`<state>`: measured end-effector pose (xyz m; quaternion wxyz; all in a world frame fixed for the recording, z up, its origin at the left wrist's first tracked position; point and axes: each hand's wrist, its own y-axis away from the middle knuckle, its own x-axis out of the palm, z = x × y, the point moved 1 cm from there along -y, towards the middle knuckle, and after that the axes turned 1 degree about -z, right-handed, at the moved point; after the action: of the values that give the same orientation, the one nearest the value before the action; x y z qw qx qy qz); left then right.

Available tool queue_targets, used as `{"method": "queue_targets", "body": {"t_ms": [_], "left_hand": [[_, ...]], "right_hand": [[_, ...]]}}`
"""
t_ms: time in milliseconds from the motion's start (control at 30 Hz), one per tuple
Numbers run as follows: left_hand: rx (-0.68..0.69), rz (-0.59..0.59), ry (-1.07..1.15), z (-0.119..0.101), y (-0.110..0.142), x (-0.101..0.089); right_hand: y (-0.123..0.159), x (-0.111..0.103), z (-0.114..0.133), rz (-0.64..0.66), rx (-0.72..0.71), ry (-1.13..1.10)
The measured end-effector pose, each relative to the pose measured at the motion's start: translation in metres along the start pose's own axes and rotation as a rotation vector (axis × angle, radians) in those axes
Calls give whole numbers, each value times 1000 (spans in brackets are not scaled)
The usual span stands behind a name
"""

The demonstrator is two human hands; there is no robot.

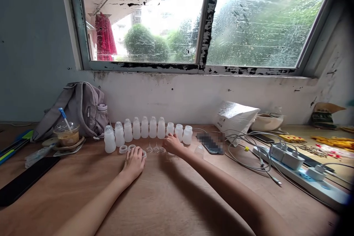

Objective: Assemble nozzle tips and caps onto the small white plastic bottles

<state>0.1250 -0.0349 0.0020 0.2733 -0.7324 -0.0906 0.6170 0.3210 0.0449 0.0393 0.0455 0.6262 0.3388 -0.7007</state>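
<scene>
My left hand (134,161) rests palm down on the table, its loosely bent fingers over a row of white collar rings (123,149) and partly covering them. My right hand (172,144) is at the middle, fingers curled down beside a row of clear silicone nipples (149,149); its fingertips are hidden, so what they pinch does not show. Behind both hands stands a row of frosted baby bottles (110,140). The left ones have domed caps; the three at the right, such as the end bottle (187,135), have open necks. A clear dome cap (199,152) is right of my right wrist.
A phone (210,143), white cables (249,155) and a power strip (301,177) lie at the right, before a white bag (235,116). At the left are an iced drink cup (68,136), a grey backpack (85,107) and a black flat object (27,180).
</scene>
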Motion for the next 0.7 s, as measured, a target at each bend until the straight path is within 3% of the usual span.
{"method": "queue_targets", "body": {"t_ms": [200,367,467,700], "left_hand": [[-10,0,82,-2,0,-2],[32,-96,246,-3,-1,-5],[87,-112,384,-9,0,-7],[213,-28,530,-28,8,-16]], "right_hand": [[18,-14,15,-3,-50,-21],[63,-15,42,-3,-184,-197],[82,-8,47,-10,-151,-298],[84,-4,40,-4,-136,-460]]}}
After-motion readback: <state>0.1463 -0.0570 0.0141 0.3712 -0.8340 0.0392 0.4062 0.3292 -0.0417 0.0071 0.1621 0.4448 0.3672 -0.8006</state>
